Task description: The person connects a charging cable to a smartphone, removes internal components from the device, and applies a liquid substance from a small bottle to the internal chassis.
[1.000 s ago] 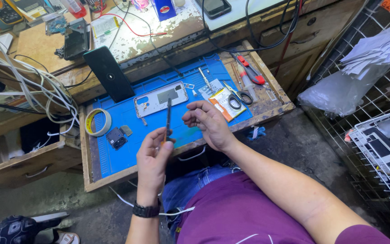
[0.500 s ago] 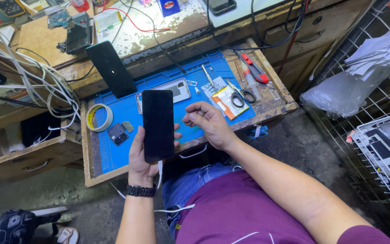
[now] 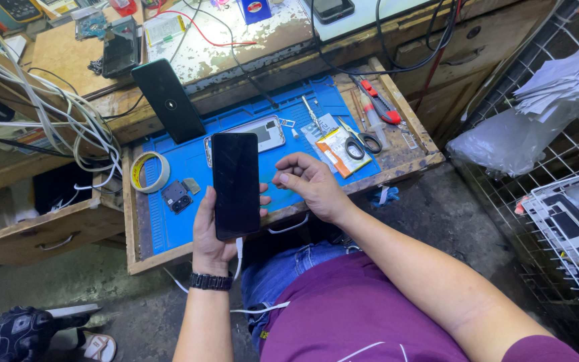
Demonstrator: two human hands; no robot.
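One dark phone is held upright in the left hand, gripped around its lower half above the near edge of a blue mat. The right hand is loosely curled just beside the phone, with nothing seen in it. An opened phone frame, scissors and a roll of tape are laid on the mat.

tape roll, scissors on blue mat
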